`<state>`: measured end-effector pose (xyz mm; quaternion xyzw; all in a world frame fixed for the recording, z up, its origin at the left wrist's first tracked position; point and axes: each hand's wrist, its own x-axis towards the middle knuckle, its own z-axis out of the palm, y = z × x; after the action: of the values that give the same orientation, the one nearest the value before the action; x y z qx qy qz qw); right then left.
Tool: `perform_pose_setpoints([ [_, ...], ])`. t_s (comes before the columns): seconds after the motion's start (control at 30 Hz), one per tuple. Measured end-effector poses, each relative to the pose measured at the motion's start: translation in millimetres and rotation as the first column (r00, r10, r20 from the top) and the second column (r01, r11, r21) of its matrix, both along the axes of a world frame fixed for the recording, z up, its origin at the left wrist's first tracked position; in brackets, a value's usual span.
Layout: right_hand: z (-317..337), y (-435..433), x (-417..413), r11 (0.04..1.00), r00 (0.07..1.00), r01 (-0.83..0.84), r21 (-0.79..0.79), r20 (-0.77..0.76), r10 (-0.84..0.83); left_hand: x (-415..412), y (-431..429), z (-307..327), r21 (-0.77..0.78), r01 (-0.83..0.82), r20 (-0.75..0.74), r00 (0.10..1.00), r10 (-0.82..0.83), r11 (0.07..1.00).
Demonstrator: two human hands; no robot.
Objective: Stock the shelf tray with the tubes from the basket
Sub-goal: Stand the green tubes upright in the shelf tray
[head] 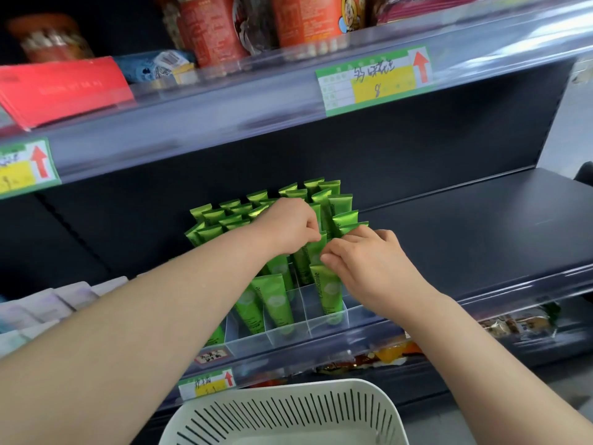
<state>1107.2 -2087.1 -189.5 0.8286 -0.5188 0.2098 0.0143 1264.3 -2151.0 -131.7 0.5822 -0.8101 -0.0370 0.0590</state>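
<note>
Left hand (285,226) and right hand (369,264) pinch a green tube (304,263) upright into the shelf tray's (288,336) right rows; next likely means letting go and checking the near basket (282,409).

free: shelf (465,226) right of tray (290,336) | blocked — tubes (256,213) crowd tray's back

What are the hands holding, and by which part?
The left hand pinches the flat top end of a green tube; the right hand grips the tube in front near its top.
</note>
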Motion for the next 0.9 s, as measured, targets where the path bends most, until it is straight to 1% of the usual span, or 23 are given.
perform_pose_setpoints([
  [0.07, 3, 0, -2, 1.0, 0.999, 0.0, 0.005, 0.038, 0.0, 2, -1, 4, -0.024, -0.036, -0.071, 0.997, 0.034, 0.999],
  [0.13, 6, -1, -3, 1.0, 0.998, 0.005, 0.012, 0.059, -0.006, 6, -3, 6, -0.088, -0.092, -0.094, 0.992, 0.084, 0.992],
  [0.2, 7, -1, -5, 1.0, 0.998, 0.01, 0.021, 0.067, -0.012, 10, -6, 8, -0.137, -0.149, -0.073, 0.987, 0.14, 0.979],
  [0.3, 6, -1, -8, 0.999, 0.998, 0.016, 0.039, 0.058, -0.018, 13, -9, 6, -0.115, -0.183, -0.006, 0.983, 0.184, 0.976],
  [0.37, 6, -3, -10, 0.999, 0.998, 0.022, 0.043, 0.056, -0.025, 12, -11, 4, -0.092, -0.18, 0.048, 0.982, 0.185, 0.979],
  [0.43, 5, -3, -12, 0.999, 0.997, 0.026, 0.039, 0.068, -0.029, 10, -13, 0, -0.089, -0.176, 0.066, 0.981, 0.182, 0.98],
  [0.53, 5, -3, -14, 0.999, 0.997, 0.033, 0.024, 0.075, -0.035, 4, -15, -5, -0.137, -0.178, 0.049, 0.981, 0.186, 0.974],
  [0.67, 4, -3, -16, 0.999, 0.997, 0.031, 0.016, 0.076, -0.032, -4, -20, -9, -0.218, -0.141, 0.018, 0.989, 0.149, 0.966],
  [0.8, 3, -4, -16, 0.999, 0.997, 0.032, 0.003, 0.074, -0.032, -8, -22, -12, -0.185, -0.142, -0.001, 0.989, 0.145, 0.972],
  [0.9, 4, -4, -16, 0.999, 0.996, 0.035, -0.004, 0.083, -0.034, -4, -22, -11, -0.159, -0.136, -0.071, 0.989, 0.127, 0.978],
])
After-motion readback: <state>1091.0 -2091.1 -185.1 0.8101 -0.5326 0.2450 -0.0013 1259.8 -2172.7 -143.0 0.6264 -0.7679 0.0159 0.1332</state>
